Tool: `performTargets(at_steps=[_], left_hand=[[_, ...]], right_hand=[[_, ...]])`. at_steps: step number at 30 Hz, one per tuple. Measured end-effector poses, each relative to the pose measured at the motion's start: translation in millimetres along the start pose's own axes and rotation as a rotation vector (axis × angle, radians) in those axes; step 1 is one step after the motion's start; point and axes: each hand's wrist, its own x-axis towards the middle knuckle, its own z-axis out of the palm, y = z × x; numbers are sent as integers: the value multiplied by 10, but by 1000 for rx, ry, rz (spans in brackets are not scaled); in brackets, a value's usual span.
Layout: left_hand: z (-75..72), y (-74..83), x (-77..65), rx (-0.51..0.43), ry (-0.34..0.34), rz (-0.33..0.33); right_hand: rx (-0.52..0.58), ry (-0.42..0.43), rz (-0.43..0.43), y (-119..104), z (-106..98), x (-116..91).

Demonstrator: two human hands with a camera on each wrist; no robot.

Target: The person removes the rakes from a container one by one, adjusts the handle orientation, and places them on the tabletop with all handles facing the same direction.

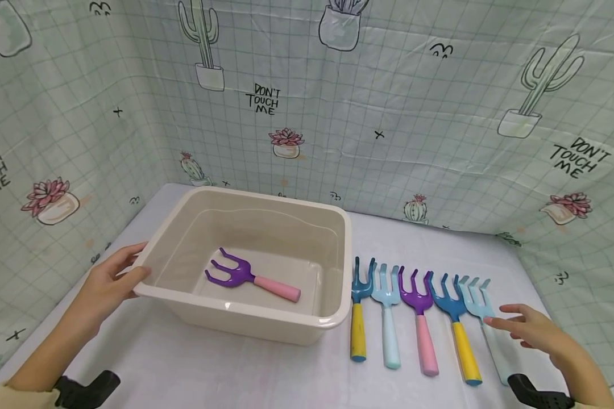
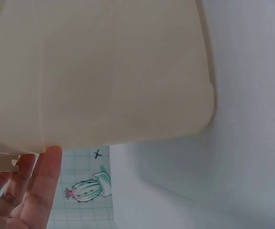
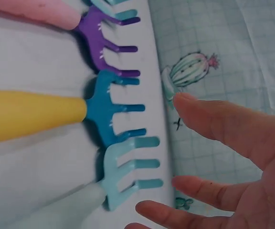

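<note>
My left hand (image 1: 107, 282) grips the left rim of a cream plastic basin (image 1: 258, 311), thumb on the rim; in the left wrist view its fingers (image 2: 47, 176) reach beneath the edge. Inside the basin lies a hand rake with purple tines and a pink handle (image 1: 278, 288). My right hand (image 1: 533, 329), fingers spread and holding nothing, hovers by the pale blue hand rake (image 1: 478, 298) at the row's right end. In the right wrist view, that rake's tines (image 3: 144, 164) are close to the fingertips.
Right of the basin, more hand rakes lie side by side: blue-and-yellow (image 1: 358, 332), light blue (image 1: 390, 335), purple-and-pink (image 1: 426, 343) and another blue-and-yellow one (image 1: 465, 352). A patterned cloth (image 1: 389, 102) rises behind and beside the white table (image 1: 225, 369).
</note>
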Motion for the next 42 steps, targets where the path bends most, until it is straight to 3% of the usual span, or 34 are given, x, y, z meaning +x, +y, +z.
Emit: performTargets(at_steps=[8, 20, 34, 42], left_hand=[[14, 3, -3, 11, 7, 7], [4, 10, -18, -5, -2, 5], [36, 46, -30, 13, 11, -3], [41, 53, -33, 6, 11, 2]], right_hand=[[-78, 46, -154, -432, -113, -162], [-163, 157, -423, -1223, -98, -409], [-166, 54, -614, -2325, -16, -597], [-162, -35, -681, -2862, 155, -533]])
